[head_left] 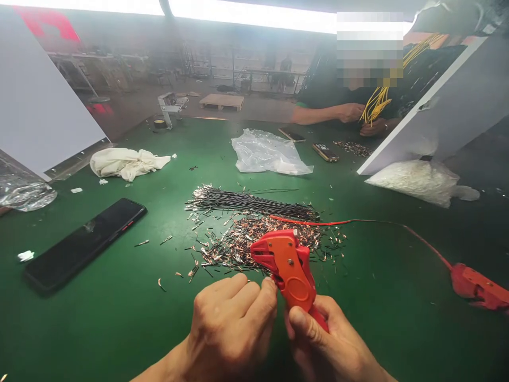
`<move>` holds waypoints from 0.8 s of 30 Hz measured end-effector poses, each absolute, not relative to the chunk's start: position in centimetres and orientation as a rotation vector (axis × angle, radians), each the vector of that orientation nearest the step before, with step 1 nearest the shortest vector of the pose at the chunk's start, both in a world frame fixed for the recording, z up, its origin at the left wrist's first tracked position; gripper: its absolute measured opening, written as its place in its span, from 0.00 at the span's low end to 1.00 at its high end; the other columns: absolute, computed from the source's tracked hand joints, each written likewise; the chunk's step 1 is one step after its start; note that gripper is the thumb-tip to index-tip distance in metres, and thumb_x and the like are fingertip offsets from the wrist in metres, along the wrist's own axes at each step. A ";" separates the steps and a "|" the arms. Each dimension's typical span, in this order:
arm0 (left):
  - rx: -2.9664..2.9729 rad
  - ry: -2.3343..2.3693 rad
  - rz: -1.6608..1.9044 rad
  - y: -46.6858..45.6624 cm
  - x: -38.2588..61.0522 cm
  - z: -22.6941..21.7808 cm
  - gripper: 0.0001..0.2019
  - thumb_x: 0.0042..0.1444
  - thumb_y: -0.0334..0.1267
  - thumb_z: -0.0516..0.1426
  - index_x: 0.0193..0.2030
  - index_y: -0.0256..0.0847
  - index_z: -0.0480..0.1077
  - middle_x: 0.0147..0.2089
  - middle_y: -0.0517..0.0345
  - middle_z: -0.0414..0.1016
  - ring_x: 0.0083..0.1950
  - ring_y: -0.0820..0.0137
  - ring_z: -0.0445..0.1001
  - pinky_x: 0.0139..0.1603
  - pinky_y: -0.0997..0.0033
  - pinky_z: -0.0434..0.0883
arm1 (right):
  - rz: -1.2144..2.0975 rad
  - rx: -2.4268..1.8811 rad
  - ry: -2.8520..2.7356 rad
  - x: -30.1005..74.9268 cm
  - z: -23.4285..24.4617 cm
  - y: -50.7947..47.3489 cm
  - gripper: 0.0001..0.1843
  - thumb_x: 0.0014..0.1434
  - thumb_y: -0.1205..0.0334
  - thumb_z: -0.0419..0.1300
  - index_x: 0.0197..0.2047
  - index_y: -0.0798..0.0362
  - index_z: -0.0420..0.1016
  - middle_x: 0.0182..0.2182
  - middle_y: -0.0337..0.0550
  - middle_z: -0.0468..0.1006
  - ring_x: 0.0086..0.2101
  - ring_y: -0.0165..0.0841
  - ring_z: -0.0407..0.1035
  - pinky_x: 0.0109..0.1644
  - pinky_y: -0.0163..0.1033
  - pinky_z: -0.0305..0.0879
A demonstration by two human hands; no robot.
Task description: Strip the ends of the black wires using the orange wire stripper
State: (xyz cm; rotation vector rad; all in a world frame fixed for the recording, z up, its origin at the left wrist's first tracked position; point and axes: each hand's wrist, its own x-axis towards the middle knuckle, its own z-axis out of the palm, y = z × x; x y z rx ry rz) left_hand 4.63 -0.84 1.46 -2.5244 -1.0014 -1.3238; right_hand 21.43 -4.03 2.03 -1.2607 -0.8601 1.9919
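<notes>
My right hand (330,339) is wrapped round the handle of a red and orange wire stripper (292,270), its head tilted up and to the left. Close on its left, my left hand (236,318) is closed, with the index fingertip at the stripper's lower edge. Whatever those fingers hold is hidden. Just beyond the stripper lies a heap of short wire offcuts (238,241), copper, black and silvery. Behind that heap is a bundle of thin black wires (254,201) with pale metal ends at the left.
A second red wire stripper (479,286) lies at the right, near a red cord (377,220). A black phone (87,241) and white cloth (123,163) are on the left. Further back are a clear plastic bag (270,151) and a co-worker's hands holding yellow wires (376,106).
</notes>
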 end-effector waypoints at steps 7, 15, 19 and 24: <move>-2.581 -0.939 -1.322 -0.8 4.0 1.3 0.07 0.61 0.25 0.54 0.43 0.26 0.72 0.20 0.60 0.68 0.21 0.73 0.58 0.21 0.72 0.57 | 2.185 -1.010 -0.696 21.7 1.0 -3.8 0.26 0.55 0.38 0.63 0.32 0.53 0.62 0.17 0.31 0.67 0.18 0.24 0.58 0.24 0.31 0.52; -2.604 -0.961 -1.247 -1.1 3.6 1.8 0.11 0.65 0.28 0.49 0.43 0.27 0.73 0.20 0.60 0.67 0.22 0.72 0.58 0.22 0.71 0.57 | 2.183 -1.034 -0.716 21.8 0.7 -3.9 0.25 0.55 0.39 0.64 0.37 0.52 0.63 0.22 0.37 0.72 0.23 0.29 0.65 0.29 0.36 0.60; -2.599 -0.938 -1.254 -1.2 3.7 2.1 0.11 0.64 0.28 0.50 0.42 0.27 0.73 0.20 0.59 0.67 0.22 0.72 0.57 0.22 0.71 0.55 | 2.164 -1.066 -0.948 22.3 0.5 -3.6 0.27 0.56 0.35 0.60 0.34 0.53 0.65 0.22 0.39 0.73 0.22 0.29 0.64 0.29 0.36 0.60; -2.607 -0.953 -1.191 -1.3 3.7 1.9 0.10 0.64 0.26 0.51 0.41 0.28 0.73 0.21 0.60 0.67 0.22 0.71 0.57 0.23 0.69 0.54 | 2.117 -1.165 -0.910 22.4 1.0 -4.0 0.29 0.52 0.31 0.61 0.31 0.51 0.62 0.17 0.34 0.69 0.18 0.27 0.60 0.24 0.34 0.55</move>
